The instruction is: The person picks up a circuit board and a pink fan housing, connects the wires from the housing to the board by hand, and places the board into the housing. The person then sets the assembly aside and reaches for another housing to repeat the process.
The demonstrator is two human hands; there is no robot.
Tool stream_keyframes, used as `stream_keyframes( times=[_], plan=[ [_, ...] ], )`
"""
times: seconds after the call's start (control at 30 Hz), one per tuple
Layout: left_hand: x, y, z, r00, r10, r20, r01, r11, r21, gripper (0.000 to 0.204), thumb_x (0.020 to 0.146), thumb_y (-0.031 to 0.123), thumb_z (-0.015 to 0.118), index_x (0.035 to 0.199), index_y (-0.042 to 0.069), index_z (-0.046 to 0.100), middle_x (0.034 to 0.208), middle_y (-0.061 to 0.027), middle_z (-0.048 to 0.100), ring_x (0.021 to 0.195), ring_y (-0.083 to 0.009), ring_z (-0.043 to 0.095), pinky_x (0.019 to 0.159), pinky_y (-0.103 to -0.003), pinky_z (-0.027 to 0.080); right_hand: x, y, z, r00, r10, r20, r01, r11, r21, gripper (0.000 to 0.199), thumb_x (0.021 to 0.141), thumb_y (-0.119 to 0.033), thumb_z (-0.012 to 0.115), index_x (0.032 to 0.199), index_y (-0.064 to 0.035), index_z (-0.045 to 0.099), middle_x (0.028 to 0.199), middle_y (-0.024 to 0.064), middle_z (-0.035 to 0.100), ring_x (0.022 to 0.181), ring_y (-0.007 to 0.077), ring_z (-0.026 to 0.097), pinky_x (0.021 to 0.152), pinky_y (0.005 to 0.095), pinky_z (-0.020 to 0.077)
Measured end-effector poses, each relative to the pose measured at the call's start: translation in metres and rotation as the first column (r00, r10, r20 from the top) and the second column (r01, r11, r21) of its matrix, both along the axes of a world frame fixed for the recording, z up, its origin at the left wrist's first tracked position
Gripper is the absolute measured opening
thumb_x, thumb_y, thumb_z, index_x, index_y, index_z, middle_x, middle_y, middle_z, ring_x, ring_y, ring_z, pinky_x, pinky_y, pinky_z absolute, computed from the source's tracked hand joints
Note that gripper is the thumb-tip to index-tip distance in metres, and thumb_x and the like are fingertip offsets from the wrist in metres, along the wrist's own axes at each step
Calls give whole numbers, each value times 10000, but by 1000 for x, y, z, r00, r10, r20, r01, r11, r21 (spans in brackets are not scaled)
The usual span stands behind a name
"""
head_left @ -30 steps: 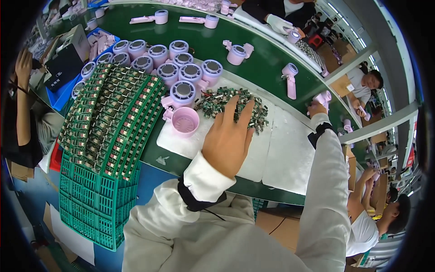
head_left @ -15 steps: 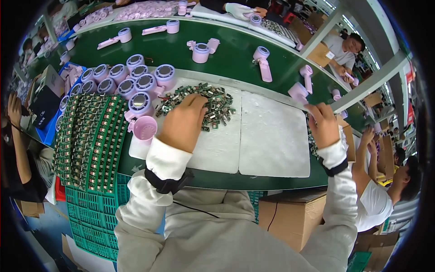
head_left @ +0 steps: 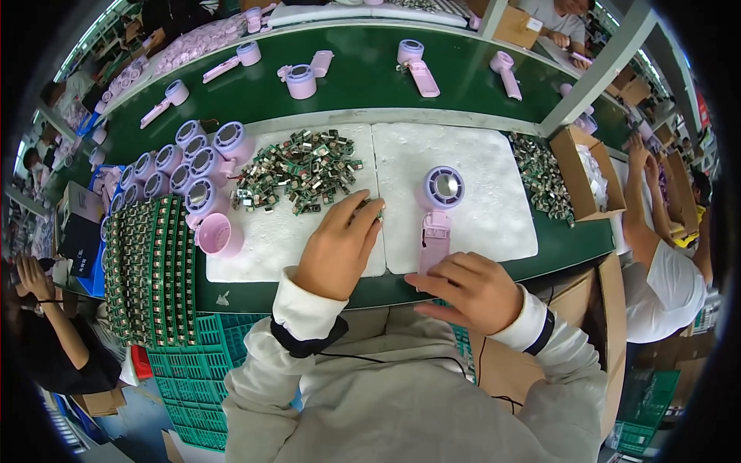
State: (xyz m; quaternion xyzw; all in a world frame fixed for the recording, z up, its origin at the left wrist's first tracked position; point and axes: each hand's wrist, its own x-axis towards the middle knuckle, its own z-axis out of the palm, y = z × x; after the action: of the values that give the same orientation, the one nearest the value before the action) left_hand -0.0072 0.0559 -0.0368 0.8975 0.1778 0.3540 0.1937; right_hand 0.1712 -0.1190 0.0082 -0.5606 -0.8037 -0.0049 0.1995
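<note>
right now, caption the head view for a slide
Left hand holding a small circuit board, right hand at the pink fan lying on a white pad.

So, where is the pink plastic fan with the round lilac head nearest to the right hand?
In the head view, that fan lies right of centre on the right white foam sheet, its handle ending at the right hand.

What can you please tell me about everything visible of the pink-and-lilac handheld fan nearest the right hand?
The handheld fan looks plastic: a round lilac head with a slotted ring around a shiny grey disc, and a slim pink handle. It lies on a white foam-like sheet, head facing up and farther from the person, handle pointing toward them. The right hand covers part of the handle's near end; how firmly it grips is unclear.
</note>
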Motion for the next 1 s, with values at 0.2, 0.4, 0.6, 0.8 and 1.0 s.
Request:
stream_keyframes(
  times=[0.2,0.4,0.6,0.8,1.0],
  plan=[
    [-15,-4,11,996,61,-61,-67,994,-91,284,939,30,679,1221,-3,668,1263,-189,670,1022,-396,691,877,-438,582,30,30,15,970,-205,-129,198,978,-65,353,850,-108,749,1203,-107,719,900,92,686,782,277,668,721,377,557],
    [-17,-1,16,994,84,-67,-88,995,-49,250,931,10,686,1178,-27,680,1182,-191,707,1002,-407,693,869,-438,578,39,44,4,971,-190,-146,175,978,-109,294,852,-119,748,1145,-138,742,869,75,687,738,278,676,688,388,551],
    [-15,-5,27,990,139,20,-139,990,35,263,897,-8,725,1158,-28,697,1117,-178,721,978,-370,704,839,-407,581,43,41,-4,1000,-11,-6,11,1000,-9,240,867,-149,744,1104,-116,750,830,68,673,752,275,678,640,400,531],
    [-15,-49,29,999,25,37,-24,999,-28,255,866,-39,750,1117,-24,709,1142,-160,706,991,-342,702,855,-403,580,28,27,-6,985,96,-145,-104,993,-49,198,880,-146,746,1072,-97,753,826,69,682,749,277,682,630,396,533],
    [-21,-66,-1,999,-42,20,45,983,-180,269,864,-64,752,1123,5,732,1185,-146,707,1044,-306,706,887,-374,574,14,23,-20,930,14,-367,-27,999,-31,178,877,-116,769,1053,-89,768,817,85,724,679,275,685,612,377,547]
  ],
)
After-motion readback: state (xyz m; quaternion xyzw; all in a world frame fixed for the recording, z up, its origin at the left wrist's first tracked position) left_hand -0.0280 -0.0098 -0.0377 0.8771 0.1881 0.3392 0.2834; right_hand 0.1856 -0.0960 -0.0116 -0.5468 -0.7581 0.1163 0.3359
